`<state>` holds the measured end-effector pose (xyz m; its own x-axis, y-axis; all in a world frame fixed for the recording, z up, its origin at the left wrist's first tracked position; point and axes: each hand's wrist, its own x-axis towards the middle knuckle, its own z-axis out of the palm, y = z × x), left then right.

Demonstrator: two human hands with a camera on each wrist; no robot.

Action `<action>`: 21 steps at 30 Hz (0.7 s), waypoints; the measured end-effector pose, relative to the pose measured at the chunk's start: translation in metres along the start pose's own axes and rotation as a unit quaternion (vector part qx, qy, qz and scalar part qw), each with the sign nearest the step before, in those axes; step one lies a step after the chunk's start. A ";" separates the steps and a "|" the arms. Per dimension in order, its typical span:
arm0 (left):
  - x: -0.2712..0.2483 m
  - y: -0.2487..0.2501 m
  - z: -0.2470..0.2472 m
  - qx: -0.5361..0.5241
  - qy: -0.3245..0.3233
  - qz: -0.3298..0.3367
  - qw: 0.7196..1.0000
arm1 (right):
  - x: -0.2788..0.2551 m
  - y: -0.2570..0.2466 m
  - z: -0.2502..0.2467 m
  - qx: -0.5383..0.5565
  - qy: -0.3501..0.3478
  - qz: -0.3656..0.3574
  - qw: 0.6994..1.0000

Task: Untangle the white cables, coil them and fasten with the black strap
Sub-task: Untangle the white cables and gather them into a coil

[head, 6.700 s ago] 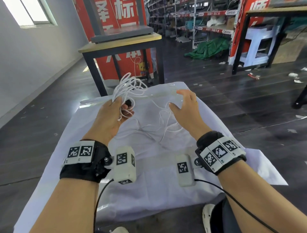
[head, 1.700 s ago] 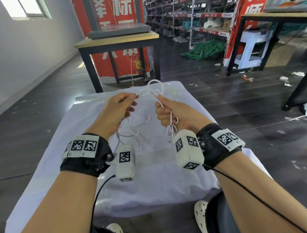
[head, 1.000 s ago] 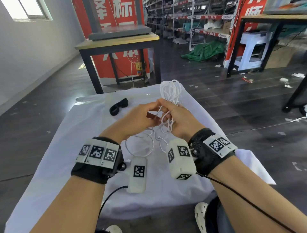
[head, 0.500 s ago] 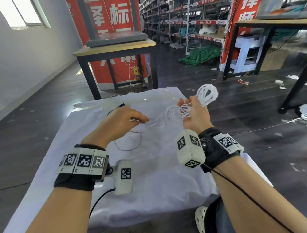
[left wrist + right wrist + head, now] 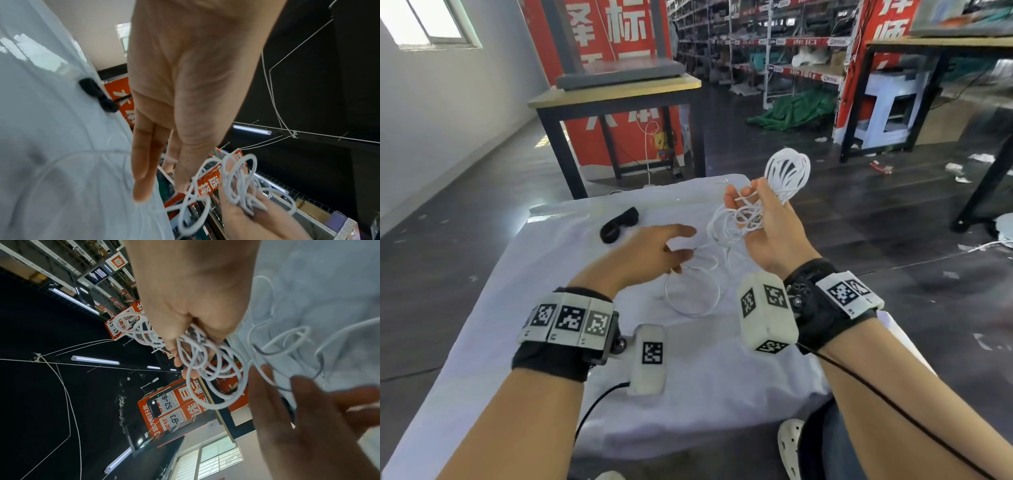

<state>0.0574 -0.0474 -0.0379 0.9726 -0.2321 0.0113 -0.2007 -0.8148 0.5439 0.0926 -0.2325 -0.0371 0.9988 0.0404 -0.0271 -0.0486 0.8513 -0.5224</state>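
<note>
My right hand (image 5: pixel 748 209) is raised palm-up over the right side of the table, its fingers curled round a bundle of white cables (image 5: pixel 787 173). Coiled loops stick out above the fingers; the same bundle (image 5: pixel 197 352) shows in the right wrist view. A loose cable tail (image 5: pixel 691 291) hangs down and lies in a ring on the white cloth (image 5: pixel 551 308). My left hand (image 5: pixel 681 245) hovers beside that strand with fingers spread, holding nothing; its fingers (image 5: pixel 144 162) look straight. The black strap (image 5: pixel 618 224) lies on the cloth beyond the left hand, also seen as black strap (image 5: pixel 96 94).
The cloth-covered table drops off to dark floor on every side. A black-framed table with a wooden top (image 5: pixel 619 90) stands just beyond the far edge. Another table (image 5: pixel 935 44) and shelving stand at the back right.
My left hand has let go of the strand it pinched and spread its fingers, uncovering the black strap. My right hand still holds the coiled bundle, a little higher.
</note>
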 end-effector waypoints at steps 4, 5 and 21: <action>0.001 0.005 0.017 -0.079 -0.087 0.021 0.993 | -0.002 -0.001 0.005 -0.004 -0.004 -0.011 1.000; 0.000 0.005 0.016 -0.074 -0.075 0.016 0.994 | -0.001 -0.003 0.004 -0.006 0.006 -0.020 1.000; -0.013 -0.064 -0.032 0.200 0.042 -0.321 0.925 | 0.010 -0.021 -0.020 -0.094 0.220 -0.198 0.951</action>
<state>0.0614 0.0252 -0.0459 0.9086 0.3965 -0.1312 0.4107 -0.9054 0.1077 0.1032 -0.2604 -0.0435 0.8434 -0.5219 -0.1279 0.2909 0.6436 -0.7079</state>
